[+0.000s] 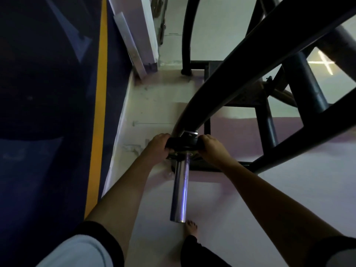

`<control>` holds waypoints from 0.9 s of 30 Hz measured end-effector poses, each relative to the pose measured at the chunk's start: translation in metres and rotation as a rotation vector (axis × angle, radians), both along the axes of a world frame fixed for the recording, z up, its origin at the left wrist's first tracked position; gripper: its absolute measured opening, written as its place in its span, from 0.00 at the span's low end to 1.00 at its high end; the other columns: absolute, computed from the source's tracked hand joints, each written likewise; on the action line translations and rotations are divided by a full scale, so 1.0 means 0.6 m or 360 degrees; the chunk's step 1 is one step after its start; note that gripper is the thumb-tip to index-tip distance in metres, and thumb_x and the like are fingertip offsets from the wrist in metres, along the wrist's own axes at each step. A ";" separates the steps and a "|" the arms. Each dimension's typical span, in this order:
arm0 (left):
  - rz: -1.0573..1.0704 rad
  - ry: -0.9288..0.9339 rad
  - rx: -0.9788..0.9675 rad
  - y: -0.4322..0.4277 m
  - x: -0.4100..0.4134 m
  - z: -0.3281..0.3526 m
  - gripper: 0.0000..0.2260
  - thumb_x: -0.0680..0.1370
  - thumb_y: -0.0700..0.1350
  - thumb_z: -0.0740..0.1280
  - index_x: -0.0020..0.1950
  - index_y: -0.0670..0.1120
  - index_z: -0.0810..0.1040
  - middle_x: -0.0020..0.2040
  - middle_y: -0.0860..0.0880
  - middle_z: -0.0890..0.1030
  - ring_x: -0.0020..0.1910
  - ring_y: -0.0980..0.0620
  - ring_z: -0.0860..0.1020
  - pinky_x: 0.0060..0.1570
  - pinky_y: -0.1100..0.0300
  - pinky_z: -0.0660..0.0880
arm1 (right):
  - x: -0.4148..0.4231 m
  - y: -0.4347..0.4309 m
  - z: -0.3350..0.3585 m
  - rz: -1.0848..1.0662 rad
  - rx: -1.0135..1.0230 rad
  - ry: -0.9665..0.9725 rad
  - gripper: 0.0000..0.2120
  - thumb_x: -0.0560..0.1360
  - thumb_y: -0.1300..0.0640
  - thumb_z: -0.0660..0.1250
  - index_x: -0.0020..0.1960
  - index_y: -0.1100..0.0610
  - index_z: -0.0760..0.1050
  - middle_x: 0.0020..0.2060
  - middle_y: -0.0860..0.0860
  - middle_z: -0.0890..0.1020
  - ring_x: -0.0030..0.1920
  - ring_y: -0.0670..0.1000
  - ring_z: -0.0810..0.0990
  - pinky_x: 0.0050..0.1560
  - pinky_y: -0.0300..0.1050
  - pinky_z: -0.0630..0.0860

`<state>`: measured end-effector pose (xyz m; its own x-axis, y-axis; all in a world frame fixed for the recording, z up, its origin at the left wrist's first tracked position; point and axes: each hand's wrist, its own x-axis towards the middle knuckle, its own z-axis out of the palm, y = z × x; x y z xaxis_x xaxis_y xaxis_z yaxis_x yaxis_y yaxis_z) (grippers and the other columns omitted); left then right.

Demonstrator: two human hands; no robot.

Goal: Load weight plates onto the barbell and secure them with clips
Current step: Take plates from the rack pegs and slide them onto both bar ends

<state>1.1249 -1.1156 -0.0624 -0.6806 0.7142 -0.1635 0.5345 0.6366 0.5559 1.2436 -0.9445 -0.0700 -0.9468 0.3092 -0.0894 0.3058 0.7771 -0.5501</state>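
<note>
A shiny steel barbell sleeve [180, 189] points toward me, its free end near my bare foot. A small black weight plate [182, 144] sits on the sleeve at its far end, against the black frame arm. My left hand [159, 146] grips the plate's left edge and my right hand [211, 148] grips its right edge. Both hands are closed on the plate. No clip is visible on the sleeve.
A heavy black curved machine frame [250, 64] rises over the plate and fills the right side. A dark blue wall with a yellow stripe [100, 112] runs along the left. White boards [138, 35] lean in the far corner. My bare foot [191, 228] stands on the pale floor.
</note>
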 end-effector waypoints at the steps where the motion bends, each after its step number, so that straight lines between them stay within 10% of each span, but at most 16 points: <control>1: 0.0004 -0.0009 -0.0009 -0.011 0.012 -0.001 0.15 0.70 0.36 0.68 0.57 0.37 0.73 0.53 0.37 0.76 0.54 0.41 0.74 0.50 0.55 0.70 | 0.010 -0.010 0.000 0.0018 0.0013 -0.0020 0.15 0.71 0.61 0.66 0.57 0.64 0.72 0.51 0.63 0.77 0.50 0.63 0.76 0.45 0.48 0.70; 21: 0.0001 -0.0105 0.0264 -0.334 0.512 0.060 0.19 0.72 0.38 0.69 0.62 0.40 0.72 0.60 0.39 0.76 0.60 0.42 0.73 0.60 0.52 0.70 | 0.521 -0.331 0.069 0.0002 -0.0116 0.0044 0.21 0.70 0.62 0.70 0.62 0.57 0.70 0.59 0.58 0.76 0.59 0.58 0.74 0.56 0.43 0.69; 27: -0.0172 0.0071 0.0476 -0.272 0.641 0.151 0.17 0.72 0.38 0.68 0.60 0.39 0.73 0.58 0.38 0.76 0.58 0.41 0.74 0.56 0.55 0.70 | 0.690 -0.306 0.177 -0.0296 -0.0072 0.0195 0.14 0.72 0.59 0.67 0.57 0.58 0.72 0.54 0.57 0.77 0.55 0.58 0.76 0.57 0.55 0.74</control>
